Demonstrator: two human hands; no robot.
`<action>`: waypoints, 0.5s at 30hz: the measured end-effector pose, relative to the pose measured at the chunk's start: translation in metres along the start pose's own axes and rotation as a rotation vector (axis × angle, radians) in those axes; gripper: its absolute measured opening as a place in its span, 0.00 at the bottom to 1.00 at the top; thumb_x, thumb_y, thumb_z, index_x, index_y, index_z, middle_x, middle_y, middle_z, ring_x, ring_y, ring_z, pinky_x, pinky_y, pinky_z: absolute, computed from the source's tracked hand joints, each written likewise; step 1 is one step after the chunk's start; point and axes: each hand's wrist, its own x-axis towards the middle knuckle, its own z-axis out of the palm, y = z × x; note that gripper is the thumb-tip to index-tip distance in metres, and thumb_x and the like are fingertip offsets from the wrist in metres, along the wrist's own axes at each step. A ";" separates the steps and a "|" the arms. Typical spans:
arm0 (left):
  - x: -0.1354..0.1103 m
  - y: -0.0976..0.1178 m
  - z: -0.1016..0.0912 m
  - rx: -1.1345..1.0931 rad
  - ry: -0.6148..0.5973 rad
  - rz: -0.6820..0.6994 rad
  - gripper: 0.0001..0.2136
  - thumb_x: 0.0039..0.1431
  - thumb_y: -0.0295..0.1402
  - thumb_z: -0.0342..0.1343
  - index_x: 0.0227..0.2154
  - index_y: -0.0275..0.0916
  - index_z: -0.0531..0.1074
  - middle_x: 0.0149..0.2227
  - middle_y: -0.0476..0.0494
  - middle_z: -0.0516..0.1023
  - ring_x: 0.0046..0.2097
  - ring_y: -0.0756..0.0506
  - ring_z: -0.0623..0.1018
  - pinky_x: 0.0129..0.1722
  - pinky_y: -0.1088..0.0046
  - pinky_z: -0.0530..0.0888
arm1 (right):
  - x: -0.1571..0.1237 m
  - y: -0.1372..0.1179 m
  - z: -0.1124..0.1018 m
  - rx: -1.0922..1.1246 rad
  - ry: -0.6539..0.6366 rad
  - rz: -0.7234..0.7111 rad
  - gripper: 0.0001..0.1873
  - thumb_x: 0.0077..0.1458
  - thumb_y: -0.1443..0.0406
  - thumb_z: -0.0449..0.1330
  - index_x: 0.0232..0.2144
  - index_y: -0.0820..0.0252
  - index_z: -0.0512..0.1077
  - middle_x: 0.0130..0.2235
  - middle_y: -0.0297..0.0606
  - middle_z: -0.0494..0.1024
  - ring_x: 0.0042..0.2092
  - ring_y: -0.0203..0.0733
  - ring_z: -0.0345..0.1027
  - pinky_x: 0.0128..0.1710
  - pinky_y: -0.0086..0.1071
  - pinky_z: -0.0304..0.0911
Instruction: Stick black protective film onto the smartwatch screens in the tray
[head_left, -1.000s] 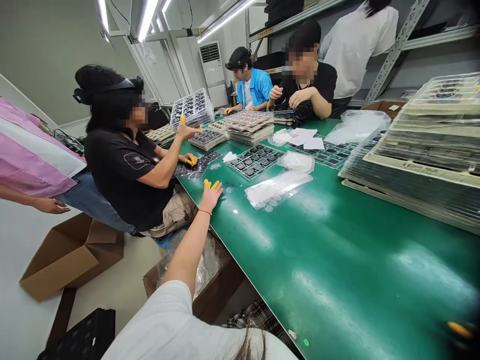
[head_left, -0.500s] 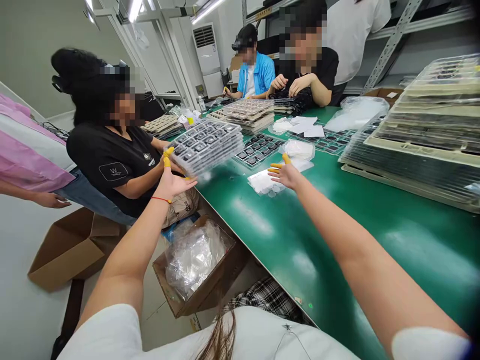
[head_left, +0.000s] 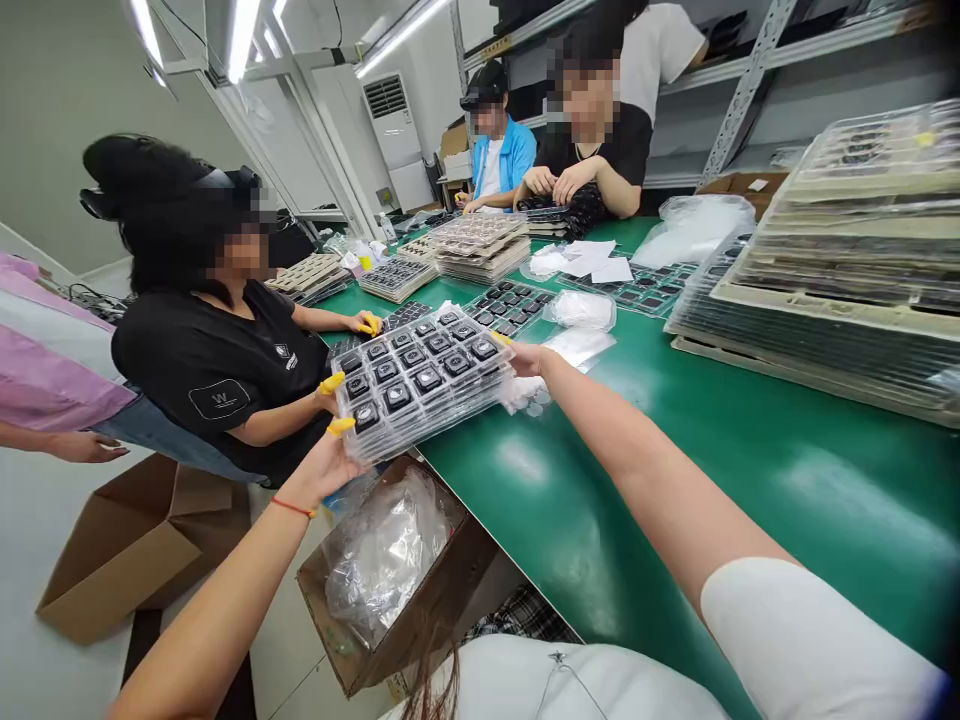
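A stack of clear plastic trays (head_left: 420,440) with black square parts in its pockets is held tilted over the table's edge. My left hand (head_left: 330,468) grips its near left corner, with a yellow finger cot on the thumb and the other fingers hidden beneath. At the right end my right hand (head_left: 527,358) has hold of the stack, its yellow-tipped thumb on the rim and its fingers mostly hidden. A co-worker's hand (head_left: 327,396), also with a yellow finger cot, is at the left edge just above mine. The co-worker's other hand (head_left: 366,323) is beyond the stack.
The green table (head_left: 637,480) runs along my right. A tall pile of trays (head_left: 810,290) stands on it at the right. Beyond are plastic bags (head_left: 581,310) and more filled trays (head_left: 510,305). Below the edge sits a cardboard box (head_left: 442,590) with clear plastic; another box (head_left: 142,540) is left.
The tray stack has come from the co-worker's side towards me and to the right. My hands, open before, have closed on its two ends. One co-worker hand has moved away behind the stack.
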 end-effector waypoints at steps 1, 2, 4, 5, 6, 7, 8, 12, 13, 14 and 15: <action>-0.007 -0.005 -0.004 0.011 -0.006 0.001 0.15 0.59 0.33 0.56 0.48 0.36 0.72 0.35 0.40 0.84 0.34 0.42 0.83 0.33 0.66 0.80 | -0.010 0.003 0.004 0.015 -0.001 -0.012 0.21 0.67 0.51 0.53 0.39 0.64 0.71 0.32 0.34 0.74 0.29 0.34 0.68 0.32 0.31 0.68; -0.014 -0.011 -0.008 0.028 -0.020 0.003 0.15 0.58 0.33 0.57 0.47 0.37 0.73 0.36 0.41 0.84 0.35 0.42 0.83 0.34 0.66 0.80 | -0.023 0.005 0.008 0.032 0.000 -0.031 0.19 0.67 0.52 0.54 0.39 0.63 0.71 0.32 0.34 0.75 0.30 0.34 0.69 0.33 0.31 0.68; -0.026 -0.022 -0.014 0.070 -0.079 0.008 0.15 0.56 0.34 0.61 0.46 0.38 0.75 0.39 0.41 0.85 0.38 0.41 0.83 0.38 0.65 0.80 | -0.054 0.012 0.014 0.063 0.022 -0.075 0.15 0.66 0.55 0.56 0.39 0.61 0.72 0.32 0.33 0.76 0.32 0.36 0.70 0.34 0.30 0.68; -0.030 -0.028 -0.015 0.092 -0.123 0.007 0.16 0.54 0.36 0.63 0.46 0.38 0.76 0.40 0.41 0.85 0.40 0.40 0.83 0.40 0.64 0.80 | -0.073 0.016 0.014 0.076 0.045 -0.098 0.12 0.65 0.56 0.57 0.39 0.59 0.72 0.31 0.33 0.77 0.32 0.37 0.71 0.34 0.29 0.68; -0.033 -0.034 -0.014 0.112 -0.174 0.002 0.17 0.53 0.38 0.64 0.46 0.38 0.76 0.40 0.41 0.85 0.41 0.39 0.83 0.43 0.63 0.80 | -0.095 0.021 0.013 0.087 0.078 -0.120 0.10 0.64 0.57 0.57 0.39 0.57 0.72 0.32 0.32 0.78 0.33 0.37 0.71 0.35 0.29 0.68; -0.033 -0.040 -0.011 0.130 -0.228 -0.008 0.18 0.52 0.39 0.65 0.46 0.38 0.77 0.39 0.41 0.85 0.43 0.39 0.83 0.46 0.63 0.79 | -0.119 0.028 0.010 0.097 0.121 -0.143 0.08 0.62 0.59 0.58 0.39 0.56 0.72 0.32 0.32 0.79 0.33 0.38 0.72 0.35 0.29 0.68; -0.032 -0.046 -0.004 0.150 -0.289 -0.025 0.19 0.52 0.40 0.66 0.46 0.38 0.78 0.39 0.42 0.85 0.44 0.38 0.83 0.48 0.62 0.78 | -0.145 0.035 0.004 0.106 0.173 -0.164 0.07 0.61 0.60 0.58 0.39 0.55 0.73 0.33 0.32 0.80 0.34 0.38 0.72 0.36 0.28 0.69; -0.003 -0.069 0.055 0.297 -0.562 -0.104 0.21 0.50 0.43 0.66 0.45 0.36 0.79 0.33 0.41 0.85 0.42 0.38 0.83 0.45 0.65 0.78 | -0.265 0.079 -0.020 0.133 0.450 -0.192 0.09 0.54 0.62 0.59 0.38 0.57 0.74 0.33 0.34 0.81 0.33 0.41 0.73 0.34 0.29 0.68; 0.008 -0.076 0.079 0.362 -0.623 -0.106 0.22 0.50 0.45 0.66 0.43 0.35 0.79 0.32 0.41 0.84 0.40 0.38 0.83 0.42 0.66 0.78 | -0.295 0.093 -0.023 0.140 0.524 -0.179 0.11 0.53 0.61 0.58 0.37 0.58 0.75 0.33 0.36 0.81 0.33 0.43 0.73 0.33 0.31 0.68; 0.019 -0.084 0.104 0.438 -0.674 -0.093 0.23 0.49 0.47 0.65 0.42 0.34 0.79 0.31 0.40 0.84 0.38 0.38 0.82 0.39 0.66 0.78 | -0.323 0.107 -0.025 0.148 0.598 -0.161 0.12 0.53 0.60 0.56 0.37 0.59 0.75 0.32 0.37 0.81 0.32 0.44 0.73 0.32 0.32 0.68; 0.031 -0.094 0.131 0.516 -0.713 -0.065 0.23 0.48 0.49 0.64 0.40 0.35 0.79 0.31 0.40 0.84 0.37 0.39 0.82 0.37 0.67 0.78 | -0.347 0.120 -0.026 0.154 0.671 -0.143 0.14 0.53 0.59 0.54 0.37 0.60 0.75 0.32 0.39 0.81 0.32 0.45 0.73 0.31 0.33 0.68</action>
